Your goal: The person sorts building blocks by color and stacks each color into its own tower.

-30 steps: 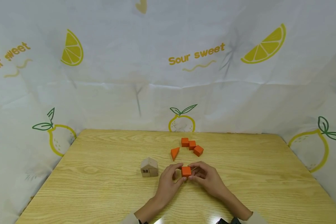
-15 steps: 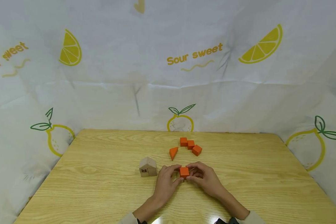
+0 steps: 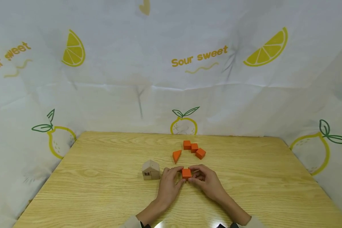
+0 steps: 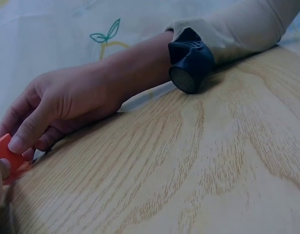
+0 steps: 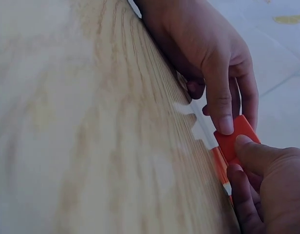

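Note:
Between my two hands, an orange cube is pinched close over the wooden table. My left hand grips its left side with thumb and index finger. From the other side, my right hand does the same, its remaining fingers curled beneath the palm. In the right wrist view the thumbs press the near face of the cube, and its orange reflection shows on the tabletop below. A plain wood house-shaped block piece with a dark printed mark stands left of my left hand.
Beyond the hands lies an orange triangular block. Farther back are three more orange cubes in a loose row. The wood-grain table ends at a white cloth backdrop printed with lemons.
Both hands and the cube have shifted slightly left and a little away from me, still pinching it. The other blocks stay where they were; the head view has swayed a bit.

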Available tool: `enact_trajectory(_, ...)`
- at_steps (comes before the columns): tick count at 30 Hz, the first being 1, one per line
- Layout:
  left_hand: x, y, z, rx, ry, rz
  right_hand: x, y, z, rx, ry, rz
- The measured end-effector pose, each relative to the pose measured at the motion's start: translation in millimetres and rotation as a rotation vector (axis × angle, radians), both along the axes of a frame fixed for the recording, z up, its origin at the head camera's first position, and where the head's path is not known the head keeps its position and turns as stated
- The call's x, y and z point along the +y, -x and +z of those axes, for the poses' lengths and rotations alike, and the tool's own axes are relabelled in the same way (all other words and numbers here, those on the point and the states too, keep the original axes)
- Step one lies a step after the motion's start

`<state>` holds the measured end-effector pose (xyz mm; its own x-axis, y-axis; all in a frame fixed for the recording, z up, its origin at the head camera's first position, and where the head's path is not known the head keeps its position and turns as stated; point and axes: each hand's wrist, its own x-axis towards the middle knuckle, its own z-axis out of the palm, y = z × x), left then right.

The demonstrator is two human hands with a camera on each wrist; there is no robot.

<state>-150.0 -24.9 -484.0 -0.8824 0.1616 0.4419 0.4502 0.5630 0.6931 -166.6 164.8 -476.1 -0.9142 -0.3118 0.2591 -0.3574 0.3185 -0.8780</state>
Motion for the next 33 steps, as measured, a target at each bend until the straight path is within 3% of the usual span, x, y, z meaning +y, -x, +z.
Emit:
enact_trajectory(14,2.9,3.7,1.9,-0.054,-0.008,0.001,-2.5,-0.6,1.0,0.004,-0.039,-0.039)
enact_trajectory(21,2.6,5.3,4.0,-0.052,-0.024,-0.003,-4.0,0.0,0.7,0.008,-0.040,-0.027)
enact_trajectory(33,3.1,7.4,5.5,-0.034,0.038,0.013,-5.1,-0.4,3.2,0.017,-0.061,-0.050)
